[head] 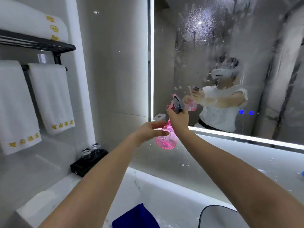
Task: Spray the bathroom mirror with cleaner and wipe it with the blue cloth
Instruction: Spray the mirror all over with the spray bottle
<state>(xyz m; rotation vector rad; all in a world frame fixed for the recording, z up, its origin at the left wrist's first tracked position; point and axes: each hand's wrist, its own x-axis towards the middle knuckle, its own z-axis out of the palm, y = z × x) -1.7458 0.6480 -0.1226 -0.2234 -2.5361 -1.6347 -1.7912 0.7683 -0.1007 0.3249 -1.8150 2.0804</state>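
Head view: pink spray bottle (166,139) held up mid-frame in front of the mirror (230,46), both hands on it.
Neck by the trigger wrapped in the right hand (178,117), body just below pinched by the left hand (151,130). Mirror glass in the upper right speckled with droplets. Blue cloth (134,218) lying on the white counter (156,190) at bottom centre, well apart from both hands.

Open air lies before the mirror (246,38). Left, hanging towels (51,96) and a black tray (88,165) block the far corner; a blue cloth (133,218) lies near.
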